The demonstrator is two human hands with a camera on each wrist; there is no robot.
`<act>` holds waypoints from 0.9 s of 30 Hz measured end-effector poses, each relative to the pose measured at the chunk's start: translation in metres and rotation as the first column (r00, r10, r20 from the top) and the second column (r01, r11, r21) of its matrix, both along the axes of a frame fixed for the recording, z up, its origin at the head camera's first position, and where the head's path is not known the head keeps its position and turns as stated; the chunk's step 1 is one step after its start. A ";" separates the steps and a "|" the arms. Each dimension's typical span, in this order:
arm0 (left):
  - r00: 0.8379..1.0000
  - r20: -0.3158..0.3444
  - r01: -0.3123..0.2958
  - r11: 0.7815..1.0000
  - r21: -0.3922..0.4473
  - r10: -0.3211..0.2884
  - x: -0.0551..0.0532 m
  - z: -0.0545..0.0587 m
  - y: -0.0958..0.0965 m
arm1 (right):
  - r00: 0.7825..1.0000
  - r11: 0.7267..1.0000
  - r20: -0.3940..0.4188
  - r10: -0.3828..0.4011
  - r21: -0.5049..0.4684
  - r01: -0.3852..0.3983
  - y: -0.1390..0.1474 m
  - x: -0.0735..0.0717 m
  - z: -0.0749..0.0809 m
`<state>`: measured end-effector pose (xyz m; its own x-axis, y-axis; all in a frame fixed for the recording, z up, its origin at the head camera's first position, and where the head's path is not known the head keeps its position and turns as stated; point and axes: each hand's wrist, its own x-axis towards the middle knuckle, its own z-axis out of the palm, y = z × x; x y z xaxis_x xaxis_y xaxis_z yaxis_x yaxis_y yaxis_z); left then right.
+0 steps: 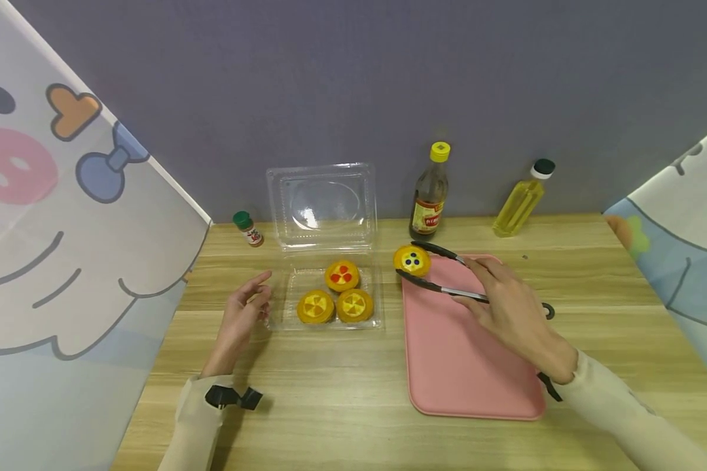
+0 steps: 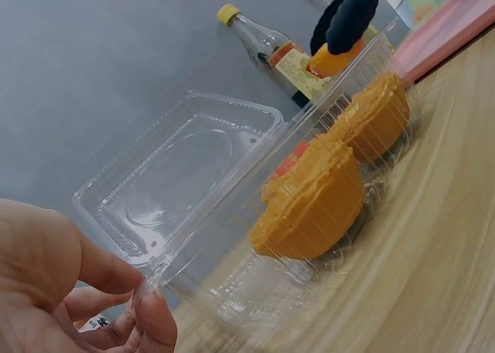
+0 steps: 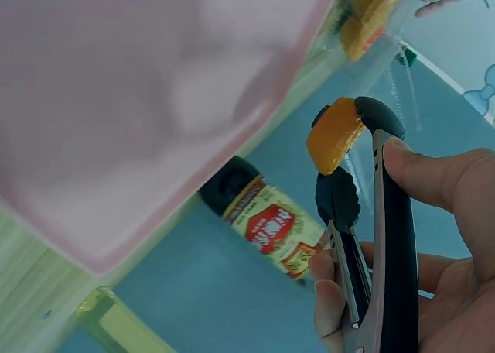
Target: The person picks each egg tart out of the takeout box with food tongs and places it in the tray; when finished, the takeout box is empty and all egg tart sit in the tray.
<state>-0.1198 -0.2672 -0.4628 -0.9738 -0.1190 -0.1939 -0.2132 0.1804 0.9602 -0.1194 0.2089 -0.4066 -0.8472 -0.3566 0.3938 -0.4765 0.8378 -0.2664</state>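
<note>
My right hand (image 1: 509, 311) grips a pair of black-tipped metal tongs (image 3: 379, 237). Between the tong tips is a small tart (image 1: 412, 261) with a yellow crust and dark blue berries on top, held over the far left corner of a pink tray (image 1: 471, 366). At the left side of a clear plastic clamshell box (image 1: 330, 325), my left hand (image 1: 249, 313) pinches the rim with thumb and finger, as the left wrist view (image 2: 85, 291) shows. Inside the box lie a red-topped tart (image 1: 342, 276) and two tarts with yellow wedges (image 1: 315, 307). The lid (image 1: 324, 206) stands raised behind.
Behind the tray stand a dark sauce bottle (image 1: 429, 199) with a yellow cap and an oil bottle (image 1: 519, 203) with a black cap. A small green-capped shaker (image 1: 248, 229) is at the back left. A grey wall (image 1: 342, 85) closes off the wooden table's far edge.
</note>
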 end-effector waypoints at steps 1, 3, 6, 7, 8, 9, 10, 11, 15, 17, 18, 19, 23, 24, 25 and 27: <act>1.000 -0.001 -0.001 1.000 0.002 0.001 0.000 0.000 0.000 | 1.000 1.000 -0.003 -0.002 0.000 0.002 0.001 0.000 -0.002; 1.000 -0.005 -0.002 1.000 0.006 0.002 0.000 0.000 0.000 | 1.000 1.000 -0.006 -0.004 0.004 0.004 0.004 -0.001 -0.005; 1.000 -0.013 -0.013 1.000 0.010 0.013 0.000 0.000 0.001 | 1.000 1.000 -0.001 -0.008 0.011 0.008 0.007 -0.001 -0.009; 1.000 -0.013 -0.011 1.000 0.009 0.011 0.000 0.000 0.001 | 1.000 1.000 0.001 -0.009 0.013 0.009 0.008 -0.001 -0.010; 1.000 -0.014 -0.009 1.000 0.008 0.009 0.000 0.000 0.001 | 1.000 1.000 0.002 -0.011 0.016 0.011 0.009 -0.002 -0.012; 1.000 -0.014 -0.011 1.000 0.010 0.011 0.000 0.000 0.000 | 1.000 1.000 0.003 -0.011 0.017 0.011 0.009 -0.002 -0.013; 1.000 -0.013 -0.014 1.000 0.016 0.014 0.000 -0.001 0.000 | 1.000 1.000 0.002 -0.009 0.018 0.009 0.010 -0.002 -0.014; 1.000 -0.012 -0.012 1.000 0.017 0.013 0.000 -0.001 0.001 | 1.000 1.000 0.002 -0.008 0.018 0.008 0.010 -0.003 -0.016; 1.000 -0.001 -0.016 1.000 0.027 0.016 0.000 -0.001 0.000 | 1.000 1.000 -0.008 0.000 0.020 0.000 0.012 -0.004 -0.020; 1.000 0.001 -0.011 1.000 0.024 0.011 0.000 -0.002 0.000 | 1.000 1.000 -0.007 0.003 0.022 -0.003 0.012 -0.005 -0.022; 1.000 0.000 -0.009 1.000 0.025 0.009 0.000 -0.002 0.000 | 1.000 1.000 -0.004 0.005 0.022 -0.005 0.012 -0.006 -0.023; 1.000 -0.002 -0.007 1.000 0.023 0.007 0.000 -0.002 0.000 | 1.000 1.000 -0.001 0.006 0.022 -0.006 0.012 -0.006 -0.024; 1.000 -0.008 0.002 1.000 0.025 -0.002 -0.001 -0.004 -0.001 | 1.000 1.000 0.013 0.010 0.026 -0.010 0.013 -0.007 -0.028; 1.000 -0.008 0.004 1.000 0.024 -0.004 -0.001 -0.004 -0.001 | 1.000 1.000 0.018 0.009 0.026 -0.010 0.013 -0.008 -0.029; 1.000 -0.006 0.004 1.000 0.024 -0.003 -0.001 -0.004 -0.001 | 1.000 1.000 0.020 0.009 0.026 -0.009 0.013 -0.008 -0.030; 1.000 -0.004 0.001 1.000 0.024 -0.001 -0.001 -0.004 -0.001 | 1.000 1.000 0.025 0.008 0.024 -0.008 0.013 -0.008 -0.031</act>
